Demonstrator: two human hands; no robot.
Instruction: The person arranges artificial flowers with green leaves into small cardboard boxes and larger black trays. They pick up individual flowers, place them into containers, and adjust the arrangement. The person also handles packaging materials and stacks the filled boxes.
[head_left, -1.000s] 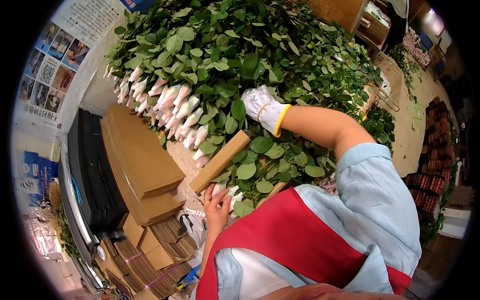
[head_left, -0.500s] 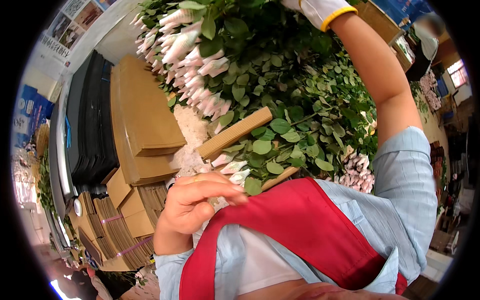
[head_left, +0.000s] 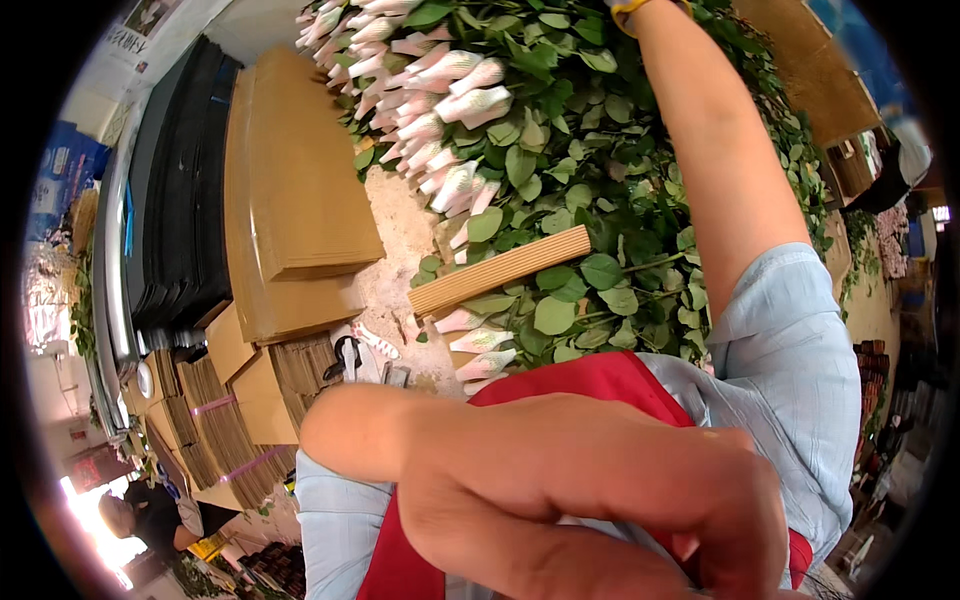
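Many wrapped flowers [head_left: 425, 128] lie left of green leaves [head_left: 570, 150]; the left hand [head_left: 590, 480] is curled before the red apron [head_left: 610, 383], contents unclear; the right hand is outside the view, state unknown.

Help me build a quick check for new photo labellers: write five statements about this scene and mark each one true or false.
1. The ribbed strip lies to the right of the large brown cardboard in the picture. True.
2. The left hand wears a glove. False: it is bare, close to the camera, in front of the red apron.
3. Many flower buds are wrapped in pale sleeves. True.
4. The right hand rests on the ribbed strip. False: it is out of view past the upper edge, where a yellow cuff shows.
5. The black stack stands left of the large brown cardboard. True.
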